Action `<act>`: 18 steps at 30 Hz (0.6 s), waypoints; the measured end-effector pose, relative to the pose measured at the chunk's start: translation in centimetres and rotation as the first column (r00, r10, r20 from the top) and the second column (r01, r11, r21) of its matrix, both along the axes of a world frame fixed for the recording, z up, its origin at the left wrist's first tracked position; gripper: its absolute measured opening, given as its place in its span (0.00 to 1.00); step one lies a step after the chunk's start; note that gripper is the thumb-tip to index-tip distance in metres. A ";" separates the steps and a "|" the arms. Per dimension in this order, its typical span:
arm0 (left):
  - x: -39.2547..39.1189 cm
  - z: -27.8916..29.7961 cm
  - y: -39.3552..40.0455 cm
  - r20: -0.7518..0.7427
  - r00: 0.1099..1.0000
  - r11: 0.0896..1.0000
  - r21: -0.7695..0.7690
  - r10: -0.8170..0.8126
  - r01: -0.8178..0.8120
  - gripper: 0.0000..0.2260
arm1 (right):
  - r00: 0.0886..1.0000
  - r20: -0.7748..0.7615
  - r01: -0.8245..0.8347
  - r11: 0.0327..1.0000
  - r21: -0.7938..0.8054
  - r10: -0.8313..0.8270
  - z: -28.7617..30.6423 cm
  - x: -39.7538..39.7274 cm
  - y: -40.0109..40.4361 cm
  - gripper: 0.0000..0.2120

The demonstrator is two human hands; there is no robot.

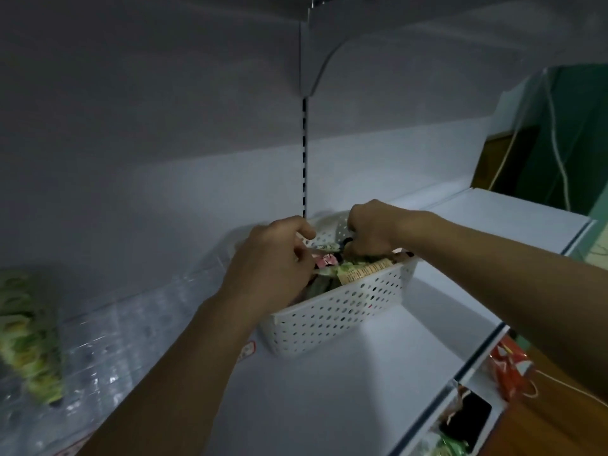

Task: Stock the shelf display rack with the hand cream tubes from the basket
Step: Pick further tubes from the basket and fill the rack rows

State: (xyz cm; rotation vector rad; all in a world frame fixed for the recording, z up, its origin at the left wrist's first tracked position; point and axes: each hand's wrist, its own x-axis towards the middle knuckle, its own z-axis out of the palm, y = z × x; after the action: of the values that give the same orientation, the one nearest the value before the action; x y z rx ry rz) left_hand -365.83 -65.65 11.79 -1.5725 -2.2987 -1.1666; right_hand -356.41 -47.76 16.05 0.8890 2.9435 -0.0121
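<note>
A white perforated basket sits on the white shelf and holds several hand cream tubes in green, tan and pink. Both my hands are inside it. My left hand reaches into the basket's left end, its fingers curled round tubes there. My right hand is at the far side, its fingers curled down on a tube with a dark cap. A clear plastic display rack stands to the left of the basket, with a row of green tubes in its left end.
A slotted metal upright runs up the back wall behind the basket, with a shelf bracket above. Below the shelf's front edge at the right are an orange packet and other goods on a lower shelf. Cables hang at far right.
</note>
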 end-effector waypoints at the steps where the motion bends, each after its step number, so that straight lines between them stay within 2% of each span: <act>1: 0.0 0.0 0.0 -0.003 1.000 1.000 0.010 -0.004 0.004 0.11 | 1.000 0.011 -0.001 1.000 -0.015 0.001 0.2 0.0 0.1 0.16; 5: 0.2 0.3 0.1 0.017 1.000 1.000 0.019 -0.003 0.003 0.11 | 0.999 -0.036 -0.038 0.998 -0.044 0.037 1.1 0.2 0.3 0.17; 8: 0.3 0.4 0.1 0.065 0.998 1.000 0.017 -0.007 0.006 0.13 | 0.976 -0.194 -0.104 0.994 -0.028 0.097 2.7 0.4 -0.5 0.12; 10: 0.3 0.7 0.1 0.112 0.994 1.000 0.026 -0.017 0.014 0.17 | 0.930 -0.341 -0.194 0.971 -0.140 0.137 4.0 0.7 -1.5 0.09; 12: 0.4 1.1 0.1 0.187 0.982 0.998 0.059 -0.030 0.019 0.23 | 0.863 -0.486 -0.317 0.894 -0.316 0.134 4.8 0.9 -2.7 0.08; 13: 0.4 1.2 0.2 0.222 0.974 0.996 0.090 -0.045 0.026 0.24 | 0.835 -0.540 -0.377 0.827 -0.418 0.108 5.0 1.0 -3.3 0.07; 15: 0.2 1.4 0.1 0.261 0.962 0.987 0.156 -0.078 0.037 0.18 | 0.811 -0.585 -0.463 0.644 -0.609 0.029 5.0 1.0 -3.8 0.07; 16: 0.0 1.3 0.1 0.276 0.958 0.984 0.175 -0.084 0.036 0.13 | 0.817 -0.577 -0.462 0.597 -0.656 -0.002 4.8 0.9 -3.6 0.09; 17: -0.1 1.3 0.1 0.283 0.955 0.982 0.187 -0.084 0.031 0.09 | 0.830 -0.557 -0.422 0.628 -0.654 -0.021 4.4 0.6 -3.3 0.12; 18: -0.2 1.3 0.0 0.277 0.958 0.982 0.187 -0.071 0.019 0.05 | 0.854 -0.521 -0.342 0.734 -0.586 -0.018 3.9 0.5 -2.9 0.15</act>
State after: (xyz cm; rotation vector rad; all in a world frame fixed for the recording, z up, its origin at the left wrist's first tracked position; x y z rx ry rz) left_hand -366.01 -65.62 13.12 -1.4815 -2.2442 -1.6597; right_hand -355.96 -50.66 19.92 0.5404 3.0147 -1.3949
